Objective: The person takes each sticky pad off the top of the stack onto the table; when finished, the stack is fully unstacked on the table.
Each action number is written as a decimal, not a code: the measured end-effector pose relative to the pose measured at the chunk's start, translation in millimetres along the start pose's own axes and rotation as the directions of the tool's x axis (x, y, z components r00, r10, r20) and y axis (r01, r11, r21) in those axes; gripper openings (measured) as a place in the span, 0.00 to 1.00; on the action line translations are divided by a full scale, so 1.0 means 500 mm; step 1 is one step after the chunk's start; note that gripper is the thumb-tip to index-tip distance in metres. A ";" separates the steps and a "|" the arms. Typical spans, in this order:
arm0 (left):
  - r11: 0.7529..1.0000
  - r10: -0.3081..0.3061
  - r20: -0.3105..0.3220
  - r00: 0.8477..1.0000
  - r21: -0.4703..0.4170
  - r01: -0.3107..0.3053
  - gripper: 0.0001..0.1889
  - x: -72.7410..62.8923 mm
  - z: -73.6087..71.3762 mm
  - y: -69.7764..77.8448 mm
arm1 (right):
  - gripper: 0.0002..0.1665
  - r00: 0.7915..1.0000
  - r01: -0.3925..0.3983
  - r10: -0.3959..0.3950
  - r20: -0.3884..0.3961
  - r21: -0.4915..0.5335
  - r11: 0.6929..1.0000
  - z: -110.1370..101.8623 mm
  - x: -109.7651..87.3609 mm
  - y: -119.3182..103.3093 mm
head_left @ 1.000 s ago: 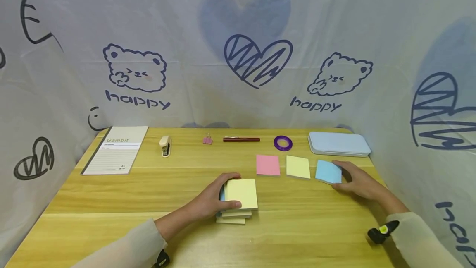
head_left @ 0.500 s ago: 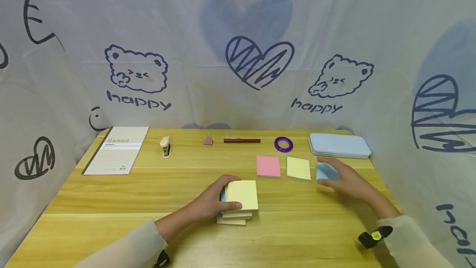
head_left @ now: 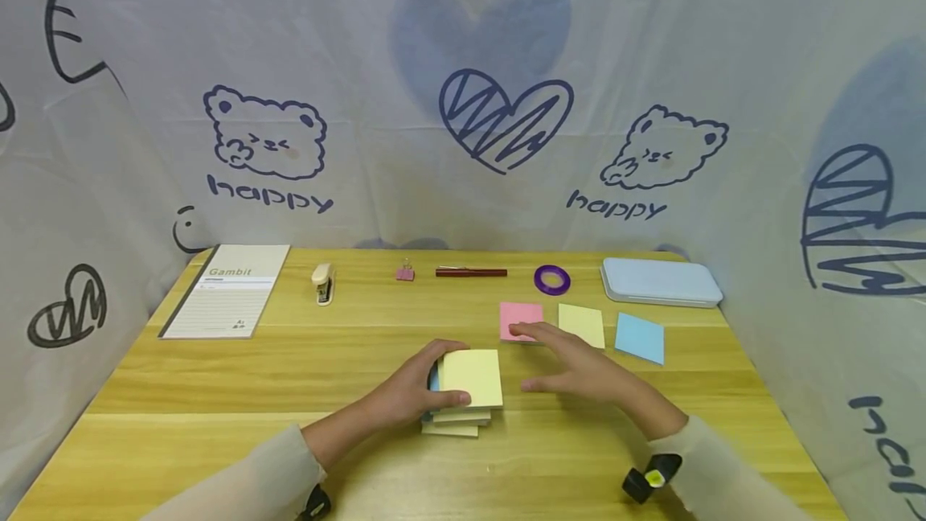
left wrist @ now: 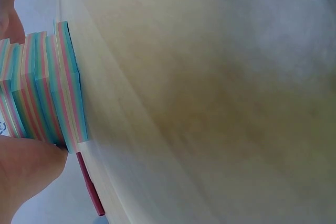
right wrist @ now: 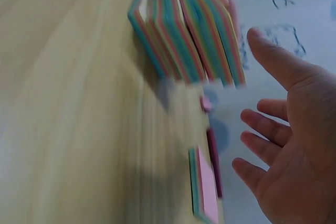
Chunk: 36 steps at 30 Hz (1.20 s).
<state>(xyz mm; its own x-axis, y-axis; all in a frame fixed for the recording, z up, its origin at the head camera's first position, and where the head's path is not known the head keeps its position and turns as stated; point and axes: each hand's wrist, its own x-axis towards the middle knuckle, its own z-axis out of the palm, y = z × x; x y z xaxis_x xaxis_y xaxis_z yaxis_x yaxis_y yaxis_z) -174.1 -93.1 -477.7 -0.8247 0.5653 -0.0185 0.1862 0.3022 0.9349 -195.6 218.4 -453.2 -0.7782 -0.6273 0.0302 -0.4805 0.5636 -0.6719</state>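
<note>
A tall, uneven stack of sticky note pads stands mid-table, a yellow sheet on top. My left hand grips it from the left, thumb at the near side and fingers at the far side. In the left wrist view the stack's striped edges show pink, yellow and teal layers. My right hand holds nothing, fingers spread, just right of the stack; it partly covers a pink pad and a yellow pad in the head view. A blue pad lies at the row's right end.
Along the back lie a notebook, a small stapler, a pink binder clip, a dark red pen, a purple tape roll and a pale blue case. A printed cloth hangs behind the table.
My right hand has let go of the blue pad, leaving it on the table, and moved left to beside the stack. The left hand keeps its grip without moving.
</note>
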 end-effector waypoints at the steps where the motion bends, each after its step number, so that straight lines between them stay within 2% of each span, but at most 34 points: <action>1: 1.000 0.004 0.003 1.000 -0.002 -0.004 0.37 0.000 0.000 -0.001 | 0.50 1.000 0.012 -0.012 0.019 0.004 1.000 0.008 0.007 -0.010; 4: 1.000 0.012 0.014 1.000 -0.003 -0.012 0.37 0.000 -0.001 -0.003 | 0.54 0.998 0.039 -0.040 0.057 0.013 0.999 0.029 0.024 -0.033; 10: 0.999 0.025 0.012 1.000 0.024 -0.026 0.35 0.000 -0.001 -0.004 | 0.58 0.994 0.041 -0.042 0.103 0.010 0.999 0.056 0.042 -0.061; 15: 0.997 0.033 0.002 0.999 0.063 -0.033 0.35 0.000 0.000 -0.006 | 0.58 0.994 0.051 -0.048 0.096 -0.019 0.999 0.062 0.045 -0.071; 20: 0.986 0.040 -0.017 0.999 0.162 -0.037 0.38 -0.004 -0.001 -0.006 | 0.57 0.994 0.054 -0.051 0.096 -0.028 0.998 0.063 0.044 -0.075; 29: 0.964 0.075 -0.002 0.997 0.255 -0.072 0.51 -0.018 -0.007 -0.007 | 0.53 0.992 0.082 -0.080 0.094 -0.017 0.996 0.067 0.048 -0.078; 36: 0.952 0.074 0.008 0.997 0.297 -0.073 0.50 -0.023 -0.009 -0.010 | 0.52 0.992 0.102 -0.097 0.081 -0.061 0.993 0.068 0.048 -0.082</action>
<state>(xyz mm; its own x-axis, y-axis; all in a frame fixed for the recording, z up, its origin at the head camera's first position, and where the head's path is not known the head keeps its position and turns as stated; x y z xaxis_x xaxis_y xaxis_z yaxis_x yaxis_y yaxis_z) -168.1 -104.5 -480.4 -0.8043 0.5923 0.0479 0.3962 0.4744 0.7862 -180.8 161.6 -450.1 -0.6928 -0.7203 0.0352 -0.5812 0.5287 -0.6186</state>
